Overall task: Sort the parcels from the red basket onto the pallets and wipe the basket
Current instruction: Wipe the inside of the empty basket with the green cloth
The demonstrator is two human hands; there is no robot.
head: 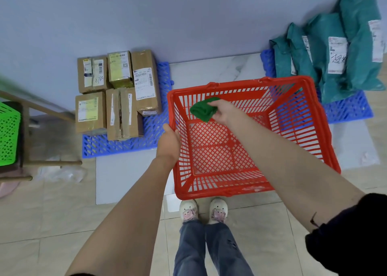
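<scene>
The red basket (310, 112) sits in front of my feet with no parcels inside. My left hand (170, 142) grips its left rim. Inside the basket, against the far left wall, my right hand (225, 110) holds a folded green cloth (202, 108). Several brown cardboard boxes (117, 91) lie on the left blue pallet (150, 137). Several green plastic mailer bags (335, 57) are piled on the right blue pallet (347, 110).
A wooden stool (37, 137) carrying a green basket (8, 133) stands at the left edge. A crumpled clear plastic bag (62, 174) lies on the tiled floor under it. The wall rises right behind both pallets.
</scene>
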